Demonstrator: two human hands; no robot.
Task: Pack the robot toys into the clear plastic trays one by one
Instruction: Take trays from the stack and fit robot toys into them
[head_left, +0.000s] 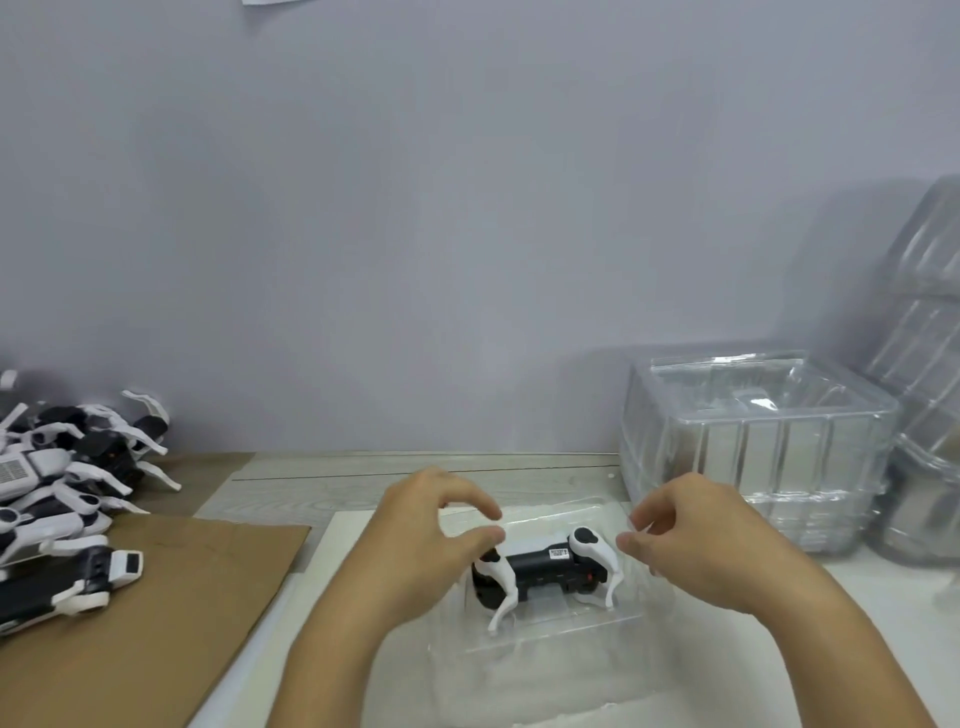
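Forearms: both run in from the bottom edge, which cuts them off below the elbow
Left hand (426, 525): hovers over the head end of the robot toy, fingers loosely curled and grasping nothing; thumb tip lies at or just over the toy's front shoulder, and I cannot tell whether it touches; the hand hides the toy's head
Right hand (696, 540): hovers just beside the toy's rear end, fingers loosely curled, released and empty; fingertips near the rear leg but apart from it
Robot toy (545, 574): black body with white legs, a robot dog lying on its side in the clear plastic tray; a small white label on the body is too small to read
Clear plastic tray (587, 626): lies flat on the white pad, between the two hands; its edges are faint against the pad, and its far corners pass behind the hands
White pad (519, 686): under the tray, cut off by the bottom edge
Cardboard sheet (156, 613): brown, flat, just left of the pad
Pile of robot toys (67, 499): black and white, heaped at the left on the cardboard, cut off by the left edge; single toys are hard to tell apart
Stack of clear trays (753, 452): nested, right of the pad, near the wall
Taller tray stack (919, 322): leans at the far right, cut off by the right edge, blurred
Wall (467, 208): plain grey, behind everything
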